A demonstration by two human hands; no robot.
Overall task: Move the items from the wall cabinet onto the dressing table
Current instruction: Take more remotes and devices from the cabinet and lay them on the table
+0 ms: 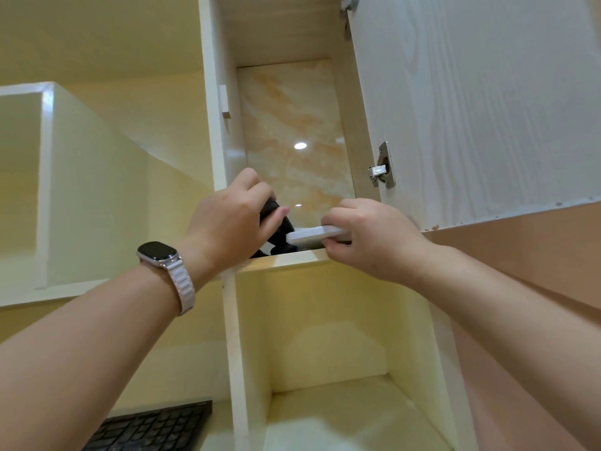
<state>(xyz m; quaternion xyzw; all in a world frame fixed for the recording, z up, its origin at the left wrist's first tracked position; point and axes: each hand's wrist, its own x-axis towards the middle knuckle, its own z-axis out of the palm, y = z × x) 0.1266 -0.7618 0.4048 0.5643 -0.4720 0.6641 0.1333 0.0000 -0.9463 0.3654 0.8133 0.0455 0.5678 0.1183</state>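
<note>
I look up into the wall cabinet (286,258), whose door (471,102) stands swung open to the right. My left hand (227,222), with a watch on the wrist, grips a black object (279,236) on the cabinet's shelf; most of that object is hidden behind my fingers. My right hand (367,236) pinches a flat white box (312,236) at the shelf's front edge, just right of the black object. The two items touch or nearly touch.
A marbled tile wall (292,131) forms the cabinet's back. Below the shelf is an open cream compartment (331,402). A white open shelf unit (48,177) hangs at the left. A black keyboard (153,428) lies at the bottom left.
</note>
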